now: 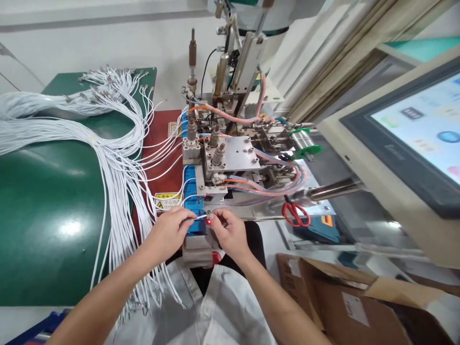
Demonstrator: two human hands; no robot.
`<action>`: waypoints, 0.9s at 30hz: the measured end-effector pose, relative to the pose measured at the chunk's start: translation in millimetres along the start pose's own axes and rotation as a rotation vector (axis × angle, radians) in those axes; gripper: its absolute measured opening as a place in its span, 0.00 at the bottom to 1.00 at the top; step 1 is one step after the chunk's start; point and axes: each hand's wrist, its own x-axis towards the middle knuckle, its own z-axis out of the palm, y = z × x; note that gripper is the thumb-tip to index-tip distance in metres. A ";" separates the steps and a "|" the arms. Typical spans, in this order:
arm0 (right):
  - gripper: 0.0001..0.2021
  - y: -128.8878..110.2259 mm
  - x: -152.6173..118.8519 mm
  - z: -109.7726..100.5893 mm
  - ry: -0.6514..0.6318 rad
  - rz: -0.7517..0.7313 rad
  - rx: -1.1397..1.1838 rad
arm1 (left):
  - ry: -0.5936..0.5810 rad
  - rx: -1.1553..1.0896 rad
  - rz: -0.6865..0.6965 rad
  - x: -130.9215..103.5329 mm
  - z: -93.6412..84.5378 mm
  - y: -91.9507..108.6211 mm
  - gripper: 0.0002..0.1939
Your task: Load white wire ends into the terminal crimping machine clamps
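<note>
Head view: the left hand (pixel 177 227) is pinching a white cable (pixel 201 217) narrowly between thumb and fingers. The right hand (pixel 229 232) is facing it from the right, its thumb and fingertips closing on the cable's other end. The short stretch between the hands is lying over the near end of a blue strip (pixel 194 205), with a red light (pixel 209 221) glowing just beside the right thumb. Beyond the hands, a metal machine (pixel 233 152) is standing with orange and clear tubes (pixel 300 179) looping along its right side. On the left, a large bundle of white cables (pixel 117 177) is spreading over the green table (pixel 43 215), several strands reaching the blue strip. Red-handled scissors (pixel 296 214) are hanging at the right, and a screen (pixel 427 124) is glowing farther right.
</note>
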 end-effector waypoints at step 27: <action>0.17 16.9 10.6 22.5 -0.018 -0.061 -0.061 | 0.011 0.448 0.083 -5.3 13.9 -6.6 0.12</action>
